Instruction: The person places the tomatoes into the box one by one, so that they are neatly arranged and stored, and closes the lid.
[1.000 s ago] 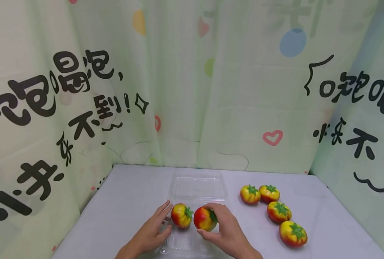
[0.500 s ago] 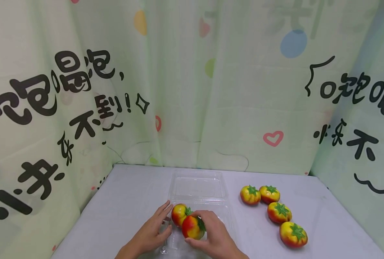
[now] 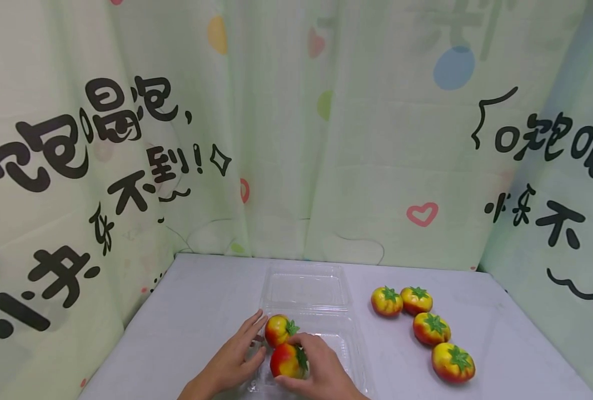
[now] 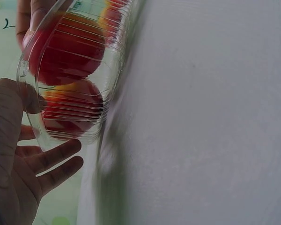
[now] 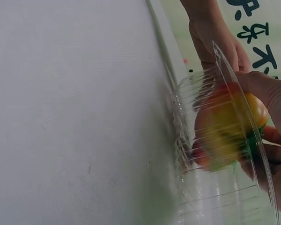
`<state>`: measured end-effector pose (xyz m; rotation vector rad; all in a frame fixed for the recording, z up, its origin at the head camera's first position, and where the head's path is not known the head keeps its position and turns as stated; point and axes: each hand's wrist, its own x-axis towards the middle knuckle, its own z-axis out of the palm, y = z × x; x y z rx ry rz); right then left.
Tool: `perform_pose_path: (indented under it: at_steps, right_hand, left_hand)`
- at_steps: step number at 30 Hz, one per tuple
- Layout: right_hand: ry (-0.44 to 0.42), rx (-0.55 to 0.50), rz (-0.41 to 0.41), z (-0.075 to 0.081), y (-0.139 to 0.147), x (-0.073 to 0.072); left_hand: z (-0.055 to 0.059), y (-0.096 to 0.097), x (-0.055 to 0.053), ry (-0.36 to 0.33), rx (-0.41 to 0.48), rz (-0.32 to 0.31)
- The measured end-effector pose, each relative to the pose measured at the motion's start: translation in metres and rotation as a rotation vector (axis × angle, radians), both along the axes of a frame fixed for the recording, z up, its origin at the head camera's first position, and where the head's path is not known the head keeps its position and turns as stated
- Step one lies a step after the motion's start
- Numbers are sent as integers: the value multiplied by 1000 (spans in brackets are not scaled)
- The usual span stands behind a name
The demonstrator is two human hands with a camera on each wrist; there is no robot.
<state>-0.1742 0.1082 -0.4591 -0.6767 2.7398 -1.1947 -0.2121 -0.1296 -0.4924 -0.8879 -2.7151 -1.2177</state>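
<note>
A clear plastic clamshell box (image 3: 347, 355) lies on the table with its lid folded back. One red-and-yellow tomato (image 3: 278, 330) with a green leafy top sits in its far left corner. My right hand (image 3: 321, 364) holds a second tomato (image 3: 286, 361) between thumb and fingers, low inside the box just in front of the first. In the right wrist view this held tomato (image 5: 220, 122) shows through the clear wall, its green top toward the fingers. At the box's left edge, my left hand (image 3: 233, 355) grips the rim, thumb over it and fingers along the outside (image 4: 58, 161).
Several more tomatoes stand to the right of the box: one at the back (image 3: 387, 301), others curving toward the front one (image 3: 453, 362). The open lid (image 3: 303, 286) lies flat behind the box. Printed curtains (image 3: 366, 139) surround the white table (image 3: 206, 294).
My right hand has carried its tomato left, toward me and down, from beside the first tomato to just in front of it. The left hand has stayed at the box's edge.
</note>
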Motion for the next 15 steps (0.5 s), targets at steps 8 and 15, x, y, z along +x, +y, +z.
perform_pose_path:
  at_steps: [8, 15]
  right_hand:
    - [-69, 11, -22, -5, -6, -1]
    - [-124, 12, -37, -5, -9, -1]
  left_hand:
    - [1, 0, 0, -2, 0, -5]
    - [-1, 1, 0, 18, -7, 3]
